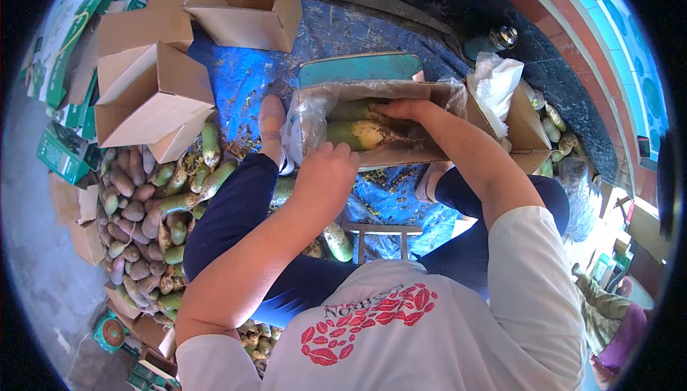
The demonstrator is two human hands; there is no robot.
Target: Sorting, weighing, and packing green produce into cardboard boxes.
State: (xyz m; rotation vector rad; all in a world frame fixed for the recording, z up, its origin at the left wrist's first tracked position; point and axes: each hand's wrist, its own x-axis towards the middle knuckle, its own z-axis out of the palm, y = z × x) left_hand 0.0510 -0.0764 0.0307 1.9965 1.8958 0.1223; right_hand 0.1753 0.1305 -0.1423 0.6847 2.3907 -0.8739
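Observation:
A cardboard box (429,155) stands between my feet, with a clear plastic bag (304,122) spilling over its left side. Inside lie two long green radishes, the nearer radish (354,134) yellowish and muddy toward its right end. My right hand (401,108) reaches into the box, its fingers closed on the right end of the farther radish (352,110). At the near left edge of the box is my left hand (329,176), closed with fingers curled at the rim; what they hold is hidden.
Many radishes (147,212) are heaped at the left. Open cardboard boxes (243,4) stand at the far left on a blue tarp (247,69). A teal panel (360,69) lies behind the box. More radishes (554,126) and a metal-topped flask (501,39) are at the right.

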